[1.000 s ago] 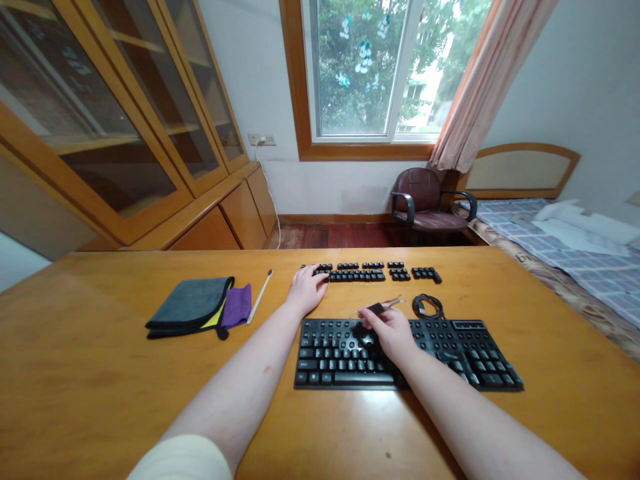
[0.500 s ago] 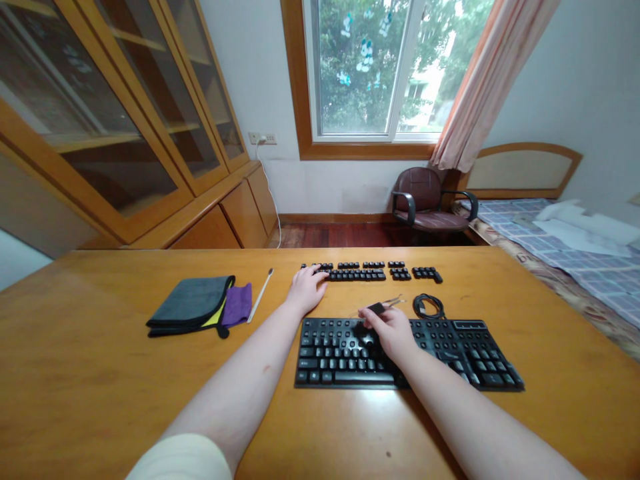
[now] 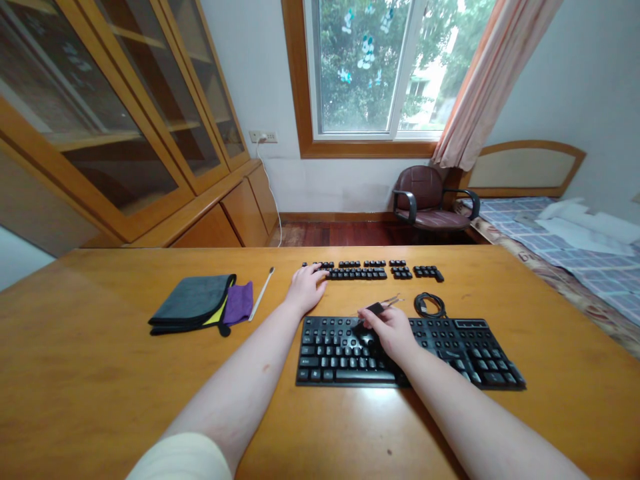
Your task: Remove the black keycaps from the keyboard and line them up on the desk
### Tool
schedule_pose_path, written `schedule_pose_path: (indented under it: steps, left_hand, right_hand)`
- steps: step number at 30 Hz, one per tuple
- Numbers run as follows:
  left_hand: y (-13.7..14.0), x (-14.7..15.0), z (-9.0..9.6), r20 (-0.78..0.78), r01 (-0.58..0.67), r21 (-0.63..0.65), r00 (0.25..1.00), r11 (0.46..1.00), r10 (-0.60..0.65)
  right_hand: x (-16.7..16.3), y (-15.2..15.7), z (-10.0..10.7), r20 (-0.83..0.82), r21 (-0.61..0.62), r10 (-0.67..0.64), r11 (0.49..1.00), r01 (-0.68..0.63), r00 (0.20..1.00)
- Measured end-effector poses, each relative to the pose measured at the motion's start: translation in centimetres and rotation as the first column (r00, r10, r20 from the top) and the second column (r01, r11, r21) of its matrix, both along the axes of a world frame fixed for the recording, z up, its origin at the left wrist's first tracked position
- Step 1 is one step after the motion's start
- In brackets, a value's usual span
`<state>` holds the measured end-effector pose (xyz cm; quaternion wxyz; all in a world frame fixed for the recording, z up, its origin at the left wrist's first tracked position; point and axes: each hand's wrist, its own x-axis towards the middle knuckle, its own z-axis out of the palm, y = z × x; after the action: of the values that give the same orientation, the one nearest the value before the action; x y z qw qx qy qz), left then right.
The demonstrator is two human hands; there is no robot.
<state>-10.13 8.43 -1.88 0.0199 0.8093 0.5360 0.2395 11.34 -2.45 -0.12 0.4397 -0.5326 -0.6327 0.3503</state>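
Note:
A black keyboard (image 3: 365, 375) lies in front of me, with the keycaps gone from much of its upper rows. Over it, my right hand (image 3: 393, 328) is closed around a keycap puller (image 3: 373, 310), a black handle with thin metal wires sticking out toward the far side. Part of the keyboard is hidden under this hand and forearm. My left hand (image 3: 306, 288) rests farther back on the table, fingers spread and touching the left end of the rows of loose keycaps (image 3: 357, 273). Its fingertips cover some of those keycaps.
Left of my arm are a folded grey cloth (image 3: 193, 300), a purple cloth (image 3: 239, 302) and a white toothbrush (image 3: 261, 295). A coiled black cable (image 3: 429, 305) sits behind the keyboard. Beyond the wooden table (image 3: 100, 373) stand a chair (image 3: 425, 197), a bed and a glass-door cabinet.
Both hands keep nearly the same places. The view has shifted very slightly, and the puller's handle sits at almost the same tilt.

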Motion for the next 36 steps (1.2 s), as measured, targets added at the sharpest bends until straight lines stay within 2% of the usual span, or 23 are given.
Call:
schedule_pose_path:
  steps: [3,7,10,13,20,28,36]
  left_hand:
    - [-1.8,-0.3,1.3,0.057,0.039,-0.053,0.998,0.998,-0.036]
    - [-6.9,-1.2,2.4,0.088,0.214,-0.208,0.976,0.955,-0.199]
    - [-10.7,-1.7,1.9,0.095,0.233,-0.326,0.972,0.916,-0.213]
    - [-12.8,-1.5,1.0,0.128,0.245,-0.407,0.969,0.88,-0.211]
    - [-13.1,0.5,0.7,0.128,0.253,-0.409,0.967,0.877,-0.219]
    - [-13.3,0.9,0.9,0.114,0.257,-0.408,0.966,0.876,-0.231]
    - [-13.1,1.2,0.5,0.111,0.26,-0.387,0.966,0.885,-0.235]
  right_hand:
    - [-0.1,-0.2,0.2,0.147,0.029,0.11,0.993,-0.115,0.983]
    - [-0.4,-0.5,0.8,0.29,0.04,0.249,0.962,-0.272,0.924]
    - [-0.6,-0.7,1.1,0.337,0.023,0.301,0.945,-0.328,0.892]
    - [-0.8,-0.9,1.3,0.369,0.001,0.328,0.935,-0.354,0.869]
    - [-1.0,-1.0,1.2,0.438,-0.003,0.351,0.921,-0.39,0.828]
    - [-1.0,-0.8,1.3,0.488,0.016,0.305,0.934,-0.358,0.818]
    - [-0.9,-0.2,1.2,0.469,-0.01,0.359,0.916,-0.401,0.807]
